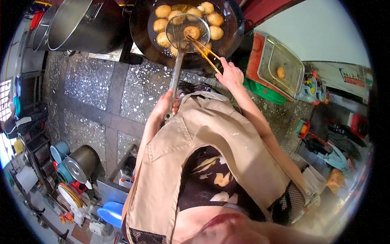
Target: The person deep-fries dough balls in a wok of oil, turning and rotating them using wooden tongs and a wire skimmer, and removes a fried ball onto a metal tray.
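My left hand (163,105) is wrapped round the long handle of a wire skimmer (176,67), whose round mesh is over the wok (142,34). One golden fried ball (191,32) sits on the mesh. In my right hand (230,75) is a pair of chopsticks (208,57), their tips touching that ball. Several more golden balls (215,19) float in the oil around the skimmer. Whether the mesh dips into the oil, I cannot tell.
Right of the wok, a metal tray (286,65) with a wire rack holds one fried ball (280,72). Below it is a green basin (266,92). Large dark pots (81,24) stand at the left. A lidded pot (83,162) and a blue basin (110,213) are at lower left.
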Demonstrator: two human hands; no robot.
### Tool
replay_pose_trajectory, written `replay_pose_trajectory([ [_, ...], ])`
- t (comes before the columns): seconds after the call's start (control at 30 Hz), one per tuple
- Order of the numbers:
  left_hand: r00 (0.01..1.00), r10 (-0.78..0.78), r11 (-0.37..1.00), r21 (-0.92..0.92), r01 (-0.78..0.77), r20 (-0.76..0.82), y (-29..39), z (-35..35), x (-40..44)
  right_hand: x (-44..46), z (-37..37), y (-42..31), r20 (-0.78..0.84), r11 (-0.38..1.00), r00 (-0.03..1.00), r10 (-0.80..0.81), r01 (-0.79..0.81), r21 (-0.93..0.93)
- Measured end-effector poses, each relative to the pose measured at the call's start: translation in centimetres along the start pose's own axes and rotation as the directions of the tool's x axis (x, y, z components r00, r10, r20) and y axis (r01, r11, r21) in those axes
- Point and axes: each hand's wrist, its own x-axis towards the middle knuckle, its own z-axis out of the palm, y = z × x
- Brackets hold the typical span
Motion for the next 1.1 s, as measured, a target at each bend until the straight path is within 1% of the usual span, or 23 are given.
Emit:
replay_pose_trajectory([
  [0.03, 1.0, -0.002, 1.0, -0.011, 0.002, 0.009, -0.1, -0.1, 0.1, 0.1, 0.0, 0.0, 0.029, 1.0, 1.0, -0.001, 0.001, -0.004],
  [0.2, 1.0, 0.001, 1.0, -0.024, -0.001, 0.024, -0.1, -0.4, 0.4, -0.5, -0.4, 0.2, 0.012, 1.0, 1.0, -0.002, 0.002, 0.025],
  [0.27, 0.999, 0.03, 0.999, 0.031, -0.032, 0.039, 0.0, -0.4, 0.3, -0.4, -0.8, 0.1, 0.004, 0.999, 1.0, -0.009, 0.008, 0.04],
  [0.3, 0.999, 0.03, 0.999, 0.031, -0.031, 0.039, 0.1, -0.4, 0.2, -0.4, -0.9, 0.1, -0.014, 0.999, 1.0, -0.014, 0.014, 0.046],
  [0.37, 0.997, 0.071, 0.993, 0.098, -0.072, 0.015, 0.1, -0.2, -0.1, -0.4, -0.6, 0.3, -0.025, 0.999, 1.0, -0.013, 0.014, 0.051],
  [0.47, 0.999, 0.05, 0.996, 0.066, -0.051, 0.021, 0.0, -0.4, 0.2, 0.8, -0.2, 0.3, 0.039, 0.998, 0.998, 0.048, -0.05, 0.044],
  [0.6, 0.999, 0.042, 0.998, 0.053, -0.044, 0.024, 0.3, -0.4, 0.1, 0.3, -1.4, 0.1, 0.036, 0.998, 0.999, 0.039, -0.04, 0.041],
  [0.67, 0.999, 0.04, 0.995, 0.087, -0.042, 0.028, 0.3, -0.3, -0.1, -0.2, -2.3, -0.2, 0.032, 0.995, 0.997, 0.064, -0.067, 0.074],
  [0.7, 0.999, 0.038, 0.995, 0.089, -0.041, 0.026, 0.3, -0.3, -0.1, 0.0, -2.3, -0.4, 0.034, 0.995, 0.997, 0.065, -0.067, 0.076],
  [0.8, 0.999, 0.031, 0.995, 0.097, -0.033, 0.024, 0.2, -0.3, -0.1, 1.3, -1.8, -0.8, 0.036, 1.0, 0.999, 0.002, -0.003, 0.029],
  [0.83, 0.999, 0.024, 0.997, 0.067, -0.025, 0.029, 0.3, -0.2, -0.2, 1.6, -1.5, -0.8, 0.035, 1.0, 0.999, 0.0, -0.001, 0.032],
  [0.9, 0.999, 0.015, 0.999, 0.036, -0.017, 0.032, 0.4, -0.4, -0.2, 2.0, -0.9, -0.6, 0.071, 0.999, 0.997, 0.03, -0.033, 0.039],
  [0.97, 0.999, 0.039, 0.995, 0.094, -0.04, 0.018, 0.2, -0.4, 0.1, 1.7, -0.5, -0.4, 0.085, 0.997, 0.995, 0.046, -0.051, 0.059],
  [1.1, 1.0, 0.022, 0.996, 0.085, -0.023, 0.004, 0.2, -0.3, 0.0, 1.7, -0.4, -0.6, 0.141, 0.991, 0.987, 0.076, -0.09, 0.095],
])
